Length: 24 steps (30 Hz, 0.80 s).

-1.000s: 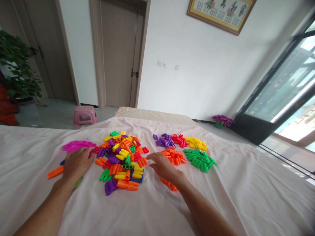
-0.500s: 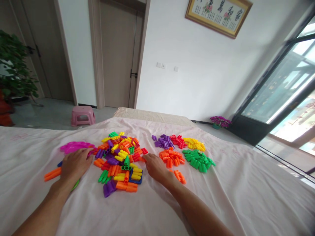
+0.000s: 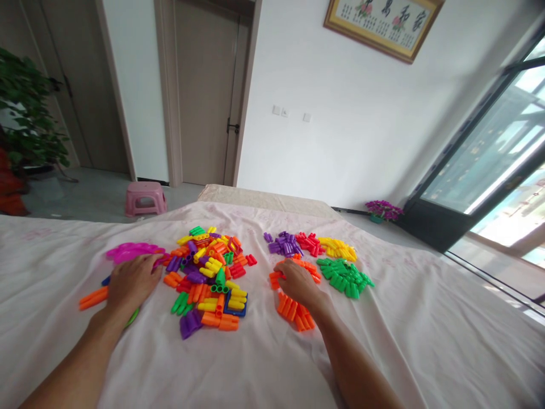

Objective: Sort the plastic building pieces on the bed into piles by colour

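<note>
Right now, in the head view, my right hand (image 3: 298, 283) bends down over the orange pile (image 3: 312, 270), fingers narrow at an orange piece (image 3: 275, 280); whether they pinch it, I can't tell. My left hand (image 3: 133, 281) curls loosely beside the magenta piece (image 3: 131, 251), its grip hidden. Between my hands the mixed pile (image 3: 207, 276) sits on the cloth (image 3: 255, 363), with the green pile (image 3: 347, 278) right of the orange one.

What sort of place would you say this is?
Probably a room in a home: a framed picture hangs on the wall, a pink stool stands by a wooden door, and toy pieces cover part of the cloth.
</note>
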Each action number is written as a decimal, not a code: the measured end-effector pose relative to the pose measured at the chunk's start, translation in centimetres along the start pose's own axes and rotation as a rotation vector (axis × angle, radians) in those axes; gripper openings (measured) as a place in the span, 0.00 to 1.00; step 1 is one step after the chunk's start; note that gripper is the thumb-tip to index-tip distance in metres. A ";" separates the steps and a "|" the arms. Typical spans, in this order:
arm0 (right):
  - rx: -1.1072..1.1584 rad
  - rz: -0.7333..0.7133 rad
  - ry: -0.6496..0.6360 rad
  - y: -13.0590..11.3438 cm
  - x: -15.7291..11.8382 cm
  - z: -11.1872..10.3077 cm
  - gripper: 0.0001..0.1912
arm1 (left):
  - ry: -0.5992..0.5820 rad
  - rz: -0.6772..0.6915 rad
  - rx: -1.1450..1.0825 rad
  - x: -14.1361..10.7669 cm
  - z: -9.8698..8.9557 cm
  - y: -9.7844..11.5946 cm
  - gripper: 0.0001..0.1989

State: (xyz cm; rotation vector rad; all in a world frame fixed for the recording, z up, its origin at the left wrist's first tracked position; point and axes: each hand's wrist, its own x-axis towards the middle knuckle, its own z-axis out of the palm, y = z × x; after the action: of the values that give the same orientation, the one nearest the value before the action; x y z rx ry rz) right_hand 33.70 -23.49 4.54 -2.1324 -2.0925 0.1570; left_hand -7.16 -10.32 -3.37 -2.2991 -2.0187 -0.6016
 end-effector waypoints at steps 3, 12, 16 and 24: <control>-0.017 -0.005 0.015 0.2 0.0 0.5 0.20 | -0.007 -0.007 -0.007 0.0 -0.1 0.0 0.24; -0.029 -0.027 0.010 -0.9 -0.1 1.1 0.16 | -0.012 0.002 0.022 -0.1 -0.2 0.1 0.24; -0.067 0.004 0.047 -0.5 0.1 1.3 0.16 | -0.009 -0.002 0.036 -0.1 -0.2 0.2 0.24; -0.003 -0.032 0.114 -1.6 0.4 0.5 0.19 | -0.019 -0.008 0.035 0.0 -0.2 0.1 0.24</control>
State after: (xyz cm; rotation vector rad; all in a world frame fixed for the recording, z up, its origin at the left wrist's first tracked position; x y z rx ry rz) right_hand 32.09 -23.04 4.39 -2.0566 -2.0618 0.0280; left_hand -7.09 -10.42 -3.14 -2.2871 -2.0305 -0.5433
